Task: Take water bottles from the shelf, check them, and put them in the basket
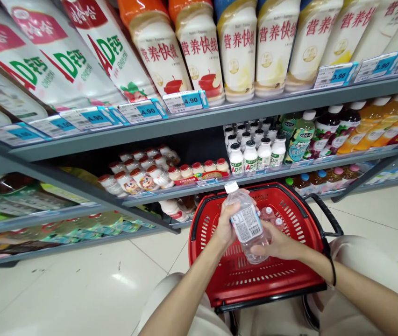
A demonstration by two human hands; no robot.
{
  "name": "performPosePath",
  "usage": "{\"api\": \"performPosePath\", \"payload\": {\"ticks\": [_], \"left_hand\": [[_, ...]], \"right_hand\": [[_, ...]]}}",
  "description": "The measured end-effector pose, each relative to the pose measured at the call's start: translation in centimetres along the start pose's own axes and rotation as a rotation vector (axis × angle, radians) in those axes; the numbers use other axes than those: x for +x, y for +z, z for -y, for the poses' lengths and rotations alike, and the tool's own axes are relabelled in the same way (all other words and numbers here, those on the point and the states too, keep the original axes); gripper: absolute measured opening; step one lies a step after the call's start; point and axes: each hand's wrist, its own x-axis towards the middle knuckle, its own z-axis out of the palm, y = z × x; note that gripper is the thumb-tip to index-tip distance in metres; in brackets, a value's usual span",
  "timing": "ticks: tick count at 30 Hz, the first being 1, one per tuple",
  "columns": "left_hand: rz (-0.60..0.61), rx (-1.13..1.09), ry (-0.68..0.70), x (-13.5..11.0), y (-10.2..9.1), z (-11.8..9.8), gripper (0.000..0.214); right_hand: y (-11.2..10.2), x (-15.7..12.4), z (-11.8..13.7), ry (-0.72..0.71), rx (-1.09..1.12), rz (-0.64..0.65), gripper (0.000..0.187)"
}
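A clear plastic bottle (246, 219) with a white cap and a printed barcode label is held tilted over the red shopping basket (220, 291). My left hand (227, 224) wraps round its upper side, and my right hand (272, 242) grips it lower down, with the thumb across the bottle near its base. Behind my right hand, small bottles with pinkish contents (268, 213) lie in the basket, partly hidden. The basket's black handle (328, 224) sticks out at the right.
A grey shelf rack (185, 116) of drinks stands ahead, with large white bottles (236, 51) on top. Below are small white bottles (251, 156), red-capped bottles (132, 179) and orange juice bottles (363, 133). Pale floor tiles (80, 280) lie to the left. My knees flank the basket.
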Motion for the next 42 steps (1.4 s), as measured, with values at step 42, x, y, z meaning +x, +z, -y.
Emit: {"api": "performPosePath", "payload": {"ticks": [42], "left_hand": [[0.016, -0.055, -0.079, 0.4, -0.2, 1.1, 0.049]], "right_hand": [[-0.2, -0.4, 0.2, -0.034, -0.188, 0.022, 0.059]]}}
